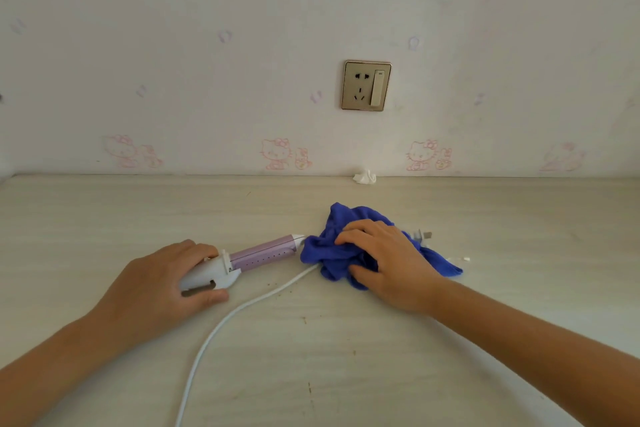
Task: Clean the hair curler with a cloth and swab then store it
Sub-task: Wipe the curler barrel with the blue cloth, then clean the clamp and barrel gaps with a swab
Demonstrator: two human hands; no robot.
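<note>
A hair curler with a lilac barrel and a white handle lies on the pale wooden table, tip pointing right. My left hand grips its white handle. A crumpled blue cloth lies just right of the barrel tip, touching it. My right hand rests on top of the cloth, fingers curled into it. The curler's white cord runs from under the cloth toward the table's near edge. A thin white swab pokes out to the right of the cloth.
A plug lies behind the cloth, partly hidden. A crumpled white tissue sits at the back of the table by the wall. A wall socket is above it. Small crumbs dot the tabletop near the cord.
</note>
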